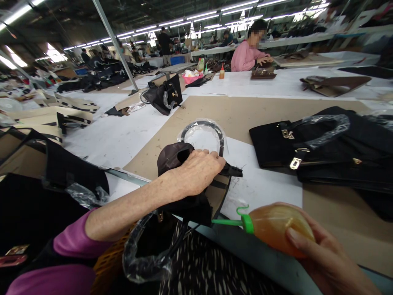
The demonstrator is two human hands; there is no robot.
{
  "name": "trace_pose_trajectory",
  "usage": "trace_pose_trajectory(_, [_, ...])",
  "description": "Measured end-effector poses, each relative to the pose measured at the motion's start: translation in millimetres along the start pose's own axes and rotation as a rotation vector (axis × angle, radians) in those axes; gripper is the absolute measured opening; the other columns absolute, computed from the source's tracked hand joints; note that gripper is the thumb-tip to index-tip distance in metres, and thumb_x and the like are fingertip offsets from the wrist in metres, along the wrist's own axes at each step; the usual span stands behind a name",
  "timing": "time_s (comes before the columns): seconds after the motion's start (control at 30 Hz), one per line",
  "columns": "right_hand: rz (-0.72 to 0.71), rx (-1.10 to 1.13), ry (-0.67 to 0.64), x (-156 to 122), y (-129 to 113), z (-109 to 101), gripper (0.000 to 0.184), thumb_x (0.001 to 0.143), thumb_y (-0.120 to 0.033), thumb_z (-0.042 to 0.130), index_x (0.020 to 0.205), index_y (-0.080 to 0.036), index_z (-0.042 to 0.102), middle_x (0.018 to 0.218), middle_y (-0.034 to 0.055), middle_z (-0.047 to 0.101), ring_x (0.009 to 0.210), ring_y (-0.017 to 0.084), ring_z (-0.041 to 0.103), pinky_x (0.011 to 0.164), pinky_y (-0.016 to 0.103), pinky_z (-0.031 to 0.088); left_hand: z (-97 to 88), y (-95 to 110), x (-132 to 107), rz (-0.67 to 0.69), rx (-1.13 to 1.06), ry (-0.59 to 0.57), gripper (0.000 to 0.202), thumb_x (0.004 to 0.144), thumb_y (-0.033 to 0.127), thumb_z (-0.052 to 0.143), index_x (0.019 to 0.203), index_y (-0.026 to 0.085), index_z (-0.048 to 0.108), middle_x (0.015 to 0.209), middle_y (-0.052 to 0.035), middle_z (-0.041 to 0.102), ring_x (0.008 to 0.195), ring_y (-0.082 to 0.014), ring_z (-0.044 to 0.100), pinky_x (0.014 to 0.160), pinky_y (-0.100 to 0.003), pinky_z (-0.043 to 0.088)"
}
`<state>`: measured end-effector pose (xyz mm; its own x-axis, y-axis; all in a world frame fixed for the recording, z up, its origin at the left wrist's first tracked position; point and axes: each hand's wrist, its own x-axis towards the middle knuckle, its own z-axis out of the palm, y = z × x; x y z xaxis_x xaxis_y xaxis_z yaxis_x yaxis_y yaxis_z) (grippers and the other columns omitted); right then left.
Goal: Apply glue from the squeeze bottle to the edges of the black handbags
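Where the squeeze bottle [278,229] is: clamped in the fingers of the right hand [327,250], near the front edge.
Inside it: amber stuff, can't really make out the level.
Green spout [227,222]: pointing left at the black handbag [190,209], can't tell if it's touching.
Left hand [199,170]: fingers bent over the handbag, tips hidden, so can't say if they're pinching.
Handles: one plastic-wrapped loop on the tabletop [130,177], the other hanging past the edge.
Pink basket [190,79]: crumpled white bits inside, far side.
Open room: bare brown sheet [233,108] behind the handbag.
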<state>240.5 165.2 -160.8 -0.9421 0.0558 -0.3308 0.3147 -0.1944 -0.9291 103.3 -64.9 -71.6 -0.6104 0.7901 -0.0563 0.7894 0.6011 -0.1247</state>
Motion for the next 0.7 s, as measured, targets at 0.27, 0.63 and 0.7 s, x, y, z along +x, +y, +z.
trace_pose_trajectory(0.27, [-0.127, -0.169, 0.125, 3, 11, -25, 0.048, 0.062, -0.046, 0.082, 0.105, -0.032, 0.066, 0.103, 0.0068, 0.067, 0.091, 0.033, 0.063, 0.073, 0.032, 0.056, -1.1, -2, 0, -0.002, -0.016, -0.004, 0.01, 0.078, 0.009, 0.051, 0.088, 0.014, 0.053, 0.082, -0.0074, 0.059, 0.076, -0.0235, 0.059, 0.06, -0.033, 0.045])
trace_pose_trajectory(0.63, [-0.232, -0.312, 0.152, 9, 18, -38, 0.052, 0.064, -0.042, 0.082, 0.11, -0.029, 0.063, 0.106, 0.0047, 0.067, 0.087, 0.031, 0.065, 0.073, 0.031, 0.058, -2.5, -4, 3, -0.011, -0.013, -0.012, 0.009, 0.079, 0.01, 0.05, 0.087, 0.014, 0.053, 0.082, -0.0065, 0.058, 0.074, -0.0239, 0.06, 0.057, -0.033, 0.044])
trace_pose_trajectory(0.7, [-0.31, -0.432, 0.164, 6, 15, -38, 0.051, 0.068, -0.043, 0.078, 0.113, -0.027, 0.061, 0.106, 0.005, 0.067, 0.087, 0.031, 0.066, 0.074, 0.032, 0.058, -2.4, -6, 4, -0.008, -0.018, -0.007, 0.009, 0.079, 0.011, 0.05, 0.087, 0.015, 0.053, 0.083, -0.0063, 0.058, 0.074, -0.024, 0.06, 0.056, -0.033, 0.043])
